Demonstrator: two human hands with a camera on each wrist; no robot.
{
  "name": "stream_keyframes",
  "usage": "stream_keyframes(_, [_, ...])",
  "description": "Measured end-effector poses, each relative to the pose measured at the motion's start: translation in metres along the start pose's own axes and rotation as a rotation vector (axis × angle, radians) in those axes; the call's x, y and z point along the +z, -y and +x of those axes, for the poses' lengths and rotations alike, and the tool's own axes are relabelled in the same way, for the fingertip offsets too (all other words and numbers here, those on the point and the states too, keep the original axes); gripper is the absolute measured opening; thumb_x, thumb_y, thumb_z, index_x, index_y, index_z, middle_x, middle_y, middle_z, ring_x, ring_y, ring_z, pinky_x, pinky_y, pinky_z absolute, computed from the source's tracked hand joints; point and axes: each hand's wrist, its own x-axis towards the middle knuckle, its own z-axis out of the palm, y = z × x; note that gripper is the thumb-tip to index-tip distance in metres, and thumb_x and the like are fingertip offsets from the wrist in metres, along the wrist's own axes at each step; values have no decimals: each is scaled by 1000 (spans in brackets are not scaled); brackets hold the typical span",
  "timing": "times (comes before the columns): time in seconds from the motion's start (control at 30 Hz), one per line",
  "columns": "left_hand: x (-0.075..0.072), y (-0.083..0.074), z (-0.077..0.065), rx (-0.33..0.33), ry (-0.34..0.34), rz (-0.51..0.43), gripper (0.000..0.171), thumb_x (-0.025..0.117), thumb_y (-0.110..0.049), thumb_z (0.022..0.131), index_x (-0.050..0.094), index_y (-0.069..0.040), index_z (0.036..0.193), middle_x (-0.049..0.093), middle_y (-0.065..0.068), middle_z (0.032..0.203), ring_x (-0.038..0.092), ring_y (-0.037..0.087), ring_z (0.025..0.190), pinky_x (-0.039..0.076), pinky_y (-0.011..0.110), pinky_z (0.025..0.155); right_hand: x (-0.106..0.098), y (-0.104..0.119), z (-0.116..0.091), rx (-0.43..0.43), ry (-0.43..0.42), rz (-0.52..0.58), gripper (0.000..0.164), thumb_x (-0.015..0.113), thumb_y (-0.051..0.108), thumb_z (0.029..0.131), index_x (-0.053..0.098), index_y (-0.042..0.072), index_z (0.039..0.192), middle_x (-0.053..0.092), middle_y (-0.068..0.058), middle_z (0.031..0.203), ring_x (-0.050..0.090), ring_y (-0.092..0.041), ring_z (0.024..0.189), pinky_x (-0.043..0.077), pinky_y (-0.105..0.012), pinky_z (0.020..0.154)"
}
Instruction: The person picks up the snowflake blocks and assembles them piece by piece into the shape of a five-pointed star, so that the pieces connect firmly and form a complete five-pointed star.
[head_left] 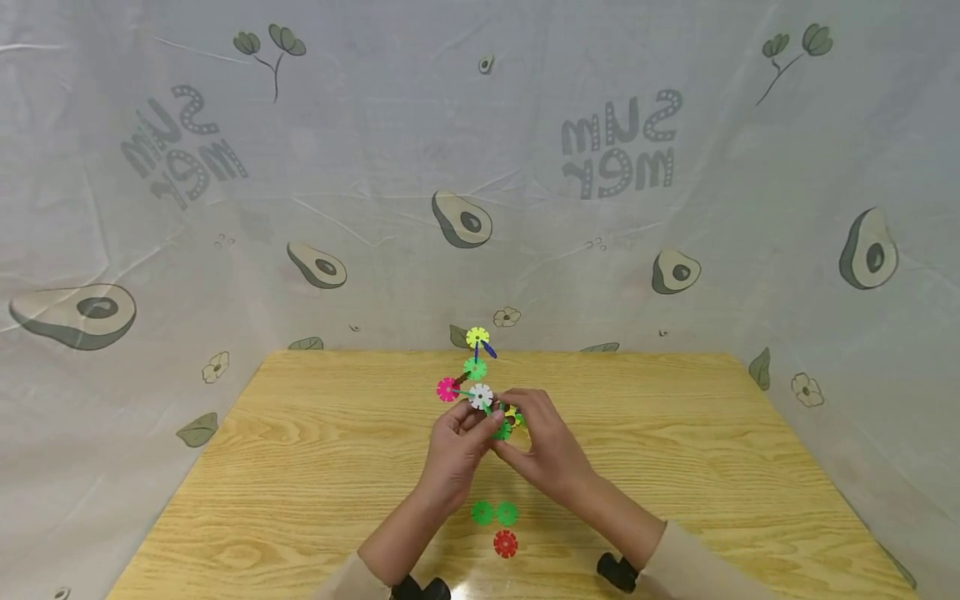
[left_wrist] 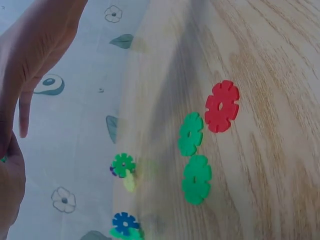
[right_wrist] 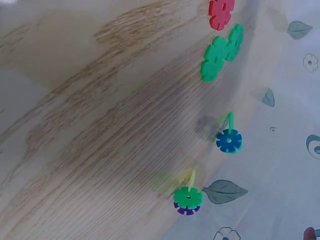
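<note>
Evidently, from the head view, a chain of interlocked, notched, flower-like plastic discs (head_left: 475, 369) is held up over the pale wood-grain worktop (head_left: 330, 450), between the two hands. The left hand (head_left: 454, 458) pinches its lower part, thumb over a green disc (head_left: 502, 431) and fingers bent beneath a white one (head_left: 481, 396); the right hand (head_left: 551, 446) curls fingers and thumb on the same end, its exact contact partly hidden. Beyond them the chain zigzags through a pink disc (head_left: 447, 389) up to a yellow one (head_left: 477, 337). Nearer the person lie two loose green notched discs (head_left: 495, 512), side by side, and a loose red notched disc (head_left: 506, 544). In the left wrist view, part of a hand fills the left edge, its hold not clear; the three loose discs lie flat, while a blue disc joined to green (left_wrist: 125, 223) shows lower down. The right wrist view catches merely a fingertip (right_wrist: 310, 233) in the corner, plus a green-and-purple disc pair (right_wrist: 188, 199) with a yellow piece.
</note>
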Motion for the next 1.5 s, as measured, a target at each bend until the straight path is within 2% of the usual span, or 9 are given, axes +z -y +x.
stream_keyframes(0.2, [-6, -5, 2, 20, 3, 56, 37, 67, -5, 100, 59, 7, 134, 74, 1, 120, 70, 5, 103, 59, 22, 88, -2, -2, -5, 129, 54, 210, 73, 83, 9, 89, 43, 3, 150, 54, -13, 144, 56, -29, 127, 56, -47, 101])
stream_keyframes(0.33, [-13, -8, 3, 15, -20, 94, 40, 68, -8, 101, 59, 7, 137, 71, 9, 132, 71, 5, 107, 58, 22, 95, -3, -6, -10, 273, 121, 348, 57, 72, 12, 99, 46, 4, 149, 58, -16, 143, 59, -35, 125, 58, -51, 98])
stream_keyframes(0.43, [-17, -8, 4, 13, -19, 108, 42, 68, -8, 101, 57, 7, 139, 69, 12, 135, 72, 6, 108, 58, 22, 96, -2, -11, -16, 343, 293, 358, 45, 67, 19, 104, 53, 2, 142, 61, -18, 138, 60, -38, 124, 58, -50, 97])
stream_keyframes(0.6, [-21, -8, 4, 11, -16, 93, 43, 66, -5, 101, 55, 7, 141, 69, 10, 133, 71, 9, 112, 58, 23, 97, 3, -17, -24, 289, 614, 320, 32, 68, 12, 101, 63, -2, 130, 66, -17, 127, 63, -36, 117, 60, -43, 94])
stream_keyframes(0.7, [-22, -8, 5, 4, -18, 80, 43, 65, -4, 101, 55, 8, 142, 68, 11, 134, 71, 11, 115, 59, 23, 97, 6, -18, -27, 245, 749, 299, 32, 73, 12, 97, 67, 1, 127, 69, -12, 123, 65, -26, 113, 58, -35, 96])
stream_keyframes(0.87, [-21, -9, 5, 2, -18, 67, 40, 65, -3, 101, 56, 7, 139, 66, 15, 138, 72, 10, 113, 59, 23, 98, 8, -13, -31, 238, 900, 295, 41, 81, 28, 92, 67, 9, 127, 65, -1, 123, 57, -8, 112, 52, -25, 99])
stream_keyframes(1.07, [-20, -10, 4, 10, -4, 66, 36, 65, -6, 102, 57, 8, 134, 65, 19, 139, 73, 5, 105, 58, 21, 96, 8, -6, -33, 232, 974, 282, 42, 84, 28, 90, 64, 15, 124, 59, 6, 122, 49, -2, 109, 49, -19, 95])
stream_keyframes(1.27, [-21, -9, 4, 17, 6, 71, 39, 66, -7, 102, 56, 9, 136, 70, 13, 131, 73, 8, 108, 59, 21, 95, 11, -6, -35, 205, 941, 263, 31, 83, 19, 91, 65, 13, 116, 61, 4, 116, 48, 0, 103, 50, -19, 92])
stream_keyframes(1.5, [-21, -9, 4, 1, -3, 76, 41, 67, -7, 102, 55, 10, 137, 71, 5, 125, 72, 9, 109, 59, 20, 94, 11, -11, -39, 245, 894, 295, 19, 77, 14, 95, 66, 13, 110, 60, 3, 109, 48, -1, 97, 48, -20, 88])
